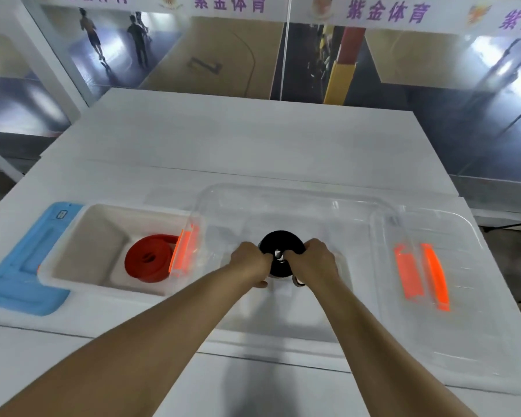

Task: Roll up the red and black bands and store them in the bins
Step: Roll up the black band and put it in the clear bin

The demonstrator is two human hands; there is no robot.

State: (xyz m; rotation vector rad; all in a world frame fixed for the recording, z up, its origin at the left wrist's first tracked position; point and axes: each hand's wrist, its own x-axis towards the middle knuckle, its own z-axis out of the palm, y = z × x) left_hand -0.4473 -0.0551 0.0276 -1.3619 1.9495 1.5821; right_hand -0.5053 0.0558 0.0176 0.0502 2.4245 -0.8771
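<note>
A rolled black band [281,242] is held over the inside of the clear plastic bin [286,194] at the table's middle. My left hand [250,260] grips the roll's left side and my right hand [312,261] grips its right side, fingers curled round it. A rolled red band [149,261] lies in the right corner of the white bin [82,236] on the left. The lower part of the black roll is hidden behind my hands.
A blue lid [21,278] lies left of the white bin. A clear lid [433,281] with orange clips leans at the clear bin's right. The white table [238,139] runs back to a glass wall.
</note>
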